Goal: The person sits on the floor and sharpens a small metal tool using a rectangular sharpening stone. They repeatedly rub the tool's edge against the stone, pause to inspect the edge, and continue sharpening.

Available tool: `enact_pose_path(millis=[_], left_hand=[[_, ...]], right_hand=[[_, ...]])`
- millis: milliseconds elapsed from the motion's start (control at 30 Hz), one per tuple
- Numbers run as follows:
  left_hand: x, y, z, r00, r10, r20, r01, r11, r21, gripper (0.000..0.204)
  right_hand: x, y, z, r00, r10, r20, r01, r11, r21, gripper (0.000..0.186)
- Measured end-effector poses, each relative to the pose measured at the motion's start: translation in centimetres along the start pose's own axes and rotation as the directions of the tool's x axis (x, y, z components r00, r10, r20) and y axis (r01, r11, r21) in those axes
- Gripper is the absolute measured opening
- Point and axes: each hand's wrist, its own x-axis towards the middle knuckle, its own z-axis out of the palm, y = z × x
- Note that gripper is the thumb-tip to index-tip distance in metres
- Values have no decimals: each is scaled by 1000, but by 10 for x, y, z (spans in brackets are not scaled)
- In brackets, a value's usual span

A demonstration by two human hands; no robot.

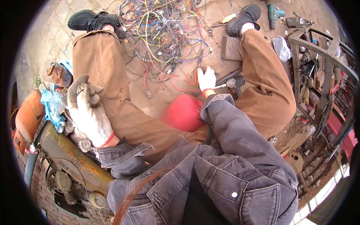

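Observation:
My left hand (88,108), in a white work glove with grey fingertips, is raised over my left thigh, fingers bent, with a thin dark wire (112,98) at the fingertips. My right hand (206,78), also gloved, is down on the ground, fingers curled at the orange-handled scissors (192,76), partly covering them. Just right of it lie a power drill (235,83) and dark bar-like tools (228,75). A tangle of coloured wires (161,30) spreads beyond my hands. A red padded object (180,112) sits between my legs.
My legs frame the work spot. A metal block (231,48), teal drill (273,17) and plastic bag (281,48) lie by my right foot. A metal rack with tools (315,52) stands at right. An orange object (28,116), blue plastic (50,105) and yellow cylinder (71,153) crowd the left.

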Motion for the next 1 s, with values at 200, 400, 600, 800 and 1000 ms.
enact_pose_path(millis=[200, 400, 600, 800, 1000], left_hand=[[0, -4, -3, 1000, -4, 4, 4, 1000, 15, 26], [0, -3, -2, 1000, -11, 12, 11, 1000, 3, 25], [-2, -4, 1, 1000, -12, -6, 12, 1000, 4, 26], [-3, 1, 4, 999, -31, 19, 32, 999, -13, 27], [-3, 6, 8, 997, -71, -35, 73, 996, 48, 25]], right_hand=[[-9, -100, 16, 921, 282, 271, -389, 723, 571, 98], [-1, -137, 43, 876, 214, 432, -480, 461, 746, 72], [40, -162, 36, 970, 49, 239, -234, 459, 857, 26], [112, -209, -46, 925, -380, -3, 214, 513, 831, 25], [173, -183, -74, 881, -470, -46, 339, 563, 754, 26]])
